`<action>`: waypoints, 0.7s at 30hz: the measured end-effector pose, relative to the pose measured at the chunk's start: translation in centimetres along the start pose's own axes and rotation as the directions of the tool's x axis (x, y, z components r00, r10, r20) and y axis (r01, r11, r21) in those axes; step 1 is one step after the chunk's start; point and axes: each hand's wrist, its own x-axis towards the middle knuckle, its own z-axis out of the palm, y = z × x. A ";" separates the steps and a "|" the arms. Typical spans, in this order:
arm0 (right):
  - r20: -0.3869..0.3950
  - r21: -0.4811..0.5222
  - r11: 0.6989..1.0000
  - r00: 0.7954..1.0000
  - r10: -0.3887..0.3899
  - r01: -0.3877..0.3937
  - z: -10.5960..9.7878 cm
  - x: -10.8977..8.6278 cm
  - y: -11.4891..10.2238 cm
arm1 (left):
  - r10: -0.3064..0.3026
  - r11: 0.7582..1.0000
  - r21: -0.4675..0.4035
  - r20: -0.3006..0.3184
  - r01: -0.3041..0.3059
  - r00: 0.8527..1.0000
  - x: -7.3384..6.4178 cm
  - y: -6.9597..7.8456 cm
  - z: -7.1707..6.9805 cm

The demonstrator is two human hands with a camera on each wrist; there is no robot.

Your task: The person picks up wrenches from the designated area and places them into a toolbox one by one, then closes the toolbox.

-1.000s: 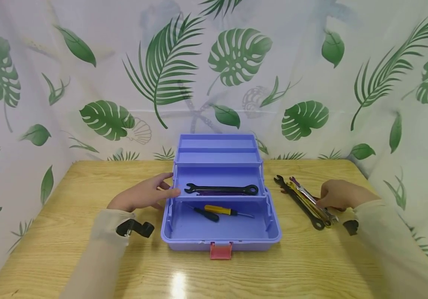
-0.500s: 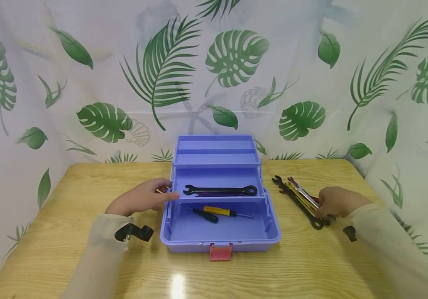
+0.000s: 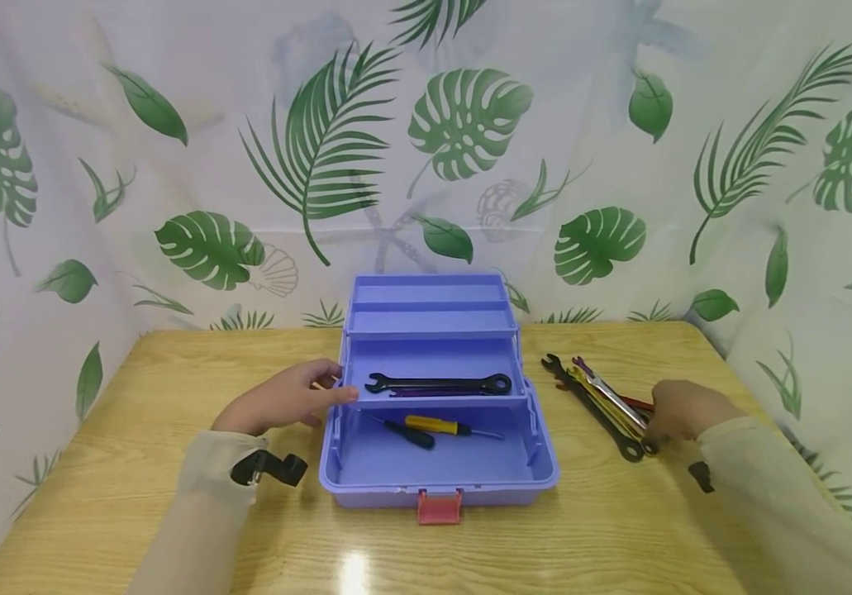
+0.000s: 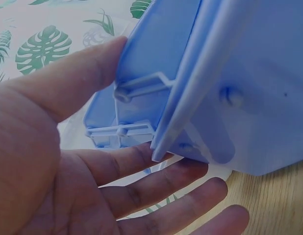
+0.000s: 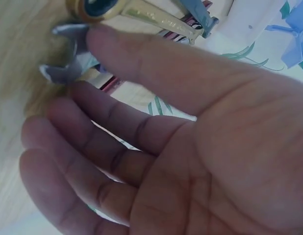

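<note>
by the left hand (image 3: 277,401), loosely spread, the lower tray (image 3: 433,357) of the blue toolbox (image 3: 381,499) was touched. on the table (image 3: 515,554) rightward, a silver wrench (image 3: 619,402) was pinched at its open end by the right hand (image 3: 686,411); slow lifting seemed advisable, lest neighbouring wrenches (image 3: 595,409) be dragged.

L sleeve (image 3: 198,504), toolbox's (image 3: 369,499) left: off-wht, blk mount (image 3: 269,465) w/ rounded end. R sleeve (image 3: 763,479), its right: same clr, blk pc (image 3: 702,477).

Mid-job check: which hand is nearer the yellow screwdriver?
Left. The left hand is at the toolbox's left side, left of the yellow screwdriver lying inside; the right hand is farther off, beyond the box's right side, at the wrenches.
</note>
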 end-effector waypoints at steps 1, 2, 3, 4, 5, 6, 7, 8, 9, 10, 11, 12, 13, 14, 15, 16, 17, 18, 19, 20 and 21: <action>-0.001 -0.007 1.000 1.000 0.004 -0.004 0.0 0.0 0.0 | 0.000 1.000 -0.007 0.001 0.000 1.000 0.0 0.0 0.1; -0.002 -0.013 1.000 1.000 0.006 -0.006 0.0 0.0 0.0 | -0.003 1.000 -0.009 0.000 0.003 1.000 0.0 0.0 0.1; -0.001 -0.021 1.000 1.000 0.010 -0.010 0.0 0.0 0.0 | -0.004 1.000 -0.009 -0.001 0.004 1.000 0.0 0.0 0.1; 0.000 -0.029 0.999 1.000 0.013 -0.013 0.0 0.0 -0.1 | -0.004 1.000 -0.013 -0.003 0.004 1.000 0.1 -0.1 0.1; -0.003 -0.037 0.999 1.000 0.013 -0.013 -0.1 -0.1 -0.1 | -0.005 1.000 -0.015 -0.004 0.005 1.000 0.1 -0.1 0.2; -0.005 -0.041 0.999 1.000 0.014 -0.014 0.0 -0.1 -0.2 | -0.007 1.000 -0.017 -0.006 0.007 1.000 0.1 -0.2 0.2; -0.011 -0.041 0.999 1.000 0.013 -0.013 0.0 -0.2 -0.3 | -0.007 1.000 -0.018 -0.006 0.007 1.000 0.1 -0.2 0.2; -0.020 -0.041 0.999 1.000 0.008 -0.008 0.1 -0.3 -0.3 | -0.007 1.000 -0.019 -0.007 0.007 1.000 0.1 -0.3 0.2; -0.028 -0.040 0.999 1.000 0.002 -0.003 0.2 -0.4 -0.4 | -0.006 1.000 -0.018 -0.007 0.006 1.000 0.2 -0.4 0.2; -0.038 -0.036 0.999 0.999 -0.005 0.003 0.2 -0.5 -0.4 | -0.006 1.000 -0.018 -0.007 0.006 1.000 0.2 -0.4 0.2; -0.049 -0.035 0.999 0.999 -0.013 0.012 0.4 -0.6 -0.5 | -0.006 1.000 -0.014 -0.007 0.006 1.000 0.2 -0.5 0.3; -0.056 -0.029 0.999 0.998 -0.018 0.016 0.4 -0.6 -0.6 | -0.005 1.000 -0.012 -0.007 0.005 1.000 0.2 -0.6 0.2; -0.063 -0.027 0.999 0.998 -0.024 0.023 0.5 -0.7 -0.6 | -0.005 1.000 -0.009 -0.007 0.005 1.000 0.2 -0.6 0.3; -0.070 -0.025 0.999 0.997 -0.031 0.029 0.6 -0.7 -0.7 | -0.006 1.000 -0.006 -0.008 0.006 1.000 0.2 -0.6 0.3; -0.072 -0.027 0.999 0.997 -0.036 0.034 0.6 -0.7 -0.7 | -0.008 1.000 -0.004 -0.009 0.008 1.000 0.2 -0.6 0.3; -0.073 -0.028 0.999 0.997 -0.038 0.036 0.7 -0.8 -0.8 | -0.008 1.000 -0.004 -0.010 0.008 1.000 0.2 -0.6 0.2; -0.075 -0.030 0.999 0.996 -0.040 0.038 0.7 -0.8 -0.9 | -0.008 1.000 -0.005 -0.011 0.008 1.000 0.2 -0.6 0.2; -0.078 -0.034 0.999 0.996 -0.041 0.038 0.7 -0.8 -0.9 | -0.007 1.000 -0.007 -0.011 0.007 1.000 0.2 -0.6 0.2; -0.081 -0.042 0.998 0.996 -0.044 0.040 0.7 -0.8 -0.9 | -0.006 1.000 -0.011 -0.011 0.006 1.000 0.3 -0.5 0.2; -0.085 -0.050 0.998 0.995 -0.048 0.044 0.7 -0.8 -0.9 | -0.004 1.000 -0.019 -0.011 0.004 1.000 0.3 -0.5 0.2; -0.089 -0.054 0.997 0.995 -0.051 0.046 0.6 -0.8 -0.9 | -0.001 1.000 -0.028 -0.010 0.001 1.000 0.3 -0.5 0.2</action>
